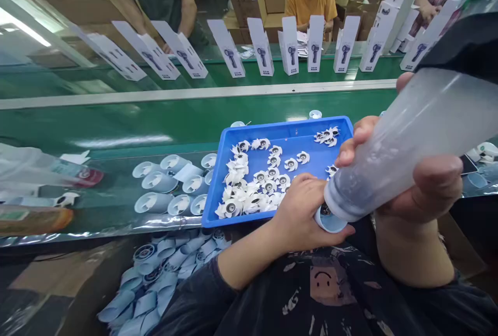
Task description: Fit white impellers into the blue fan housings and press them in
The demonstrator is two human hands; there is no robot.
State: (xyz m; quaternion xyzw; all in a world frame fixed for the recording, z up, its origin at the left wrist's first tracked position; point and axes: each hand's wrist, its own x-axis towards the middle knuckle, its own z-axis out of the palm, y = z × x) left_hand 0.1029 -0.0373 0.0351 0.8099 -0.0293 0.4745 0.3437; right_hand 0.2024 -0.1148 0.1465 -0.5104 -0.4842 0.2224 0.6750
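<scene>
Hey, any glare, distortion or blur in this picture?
Head view: glare streaks the green surface; head view: the white boxes lean outward toward both sides, likely wide-lens distortion; head view: the white fans in the blue tray look fairly sharp.

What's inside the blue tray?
White fan wheels: heaped at left, scattered through the middle, a few in the far right corner. The left hand, right hand and translucent cylinder cover its near right part; anything there is hidden.

A dark short-sleeved shirt (272, 294) bears pale flecks (291, 302) and a pinkish, squarish frowning-face print (330, 294).
</scene>
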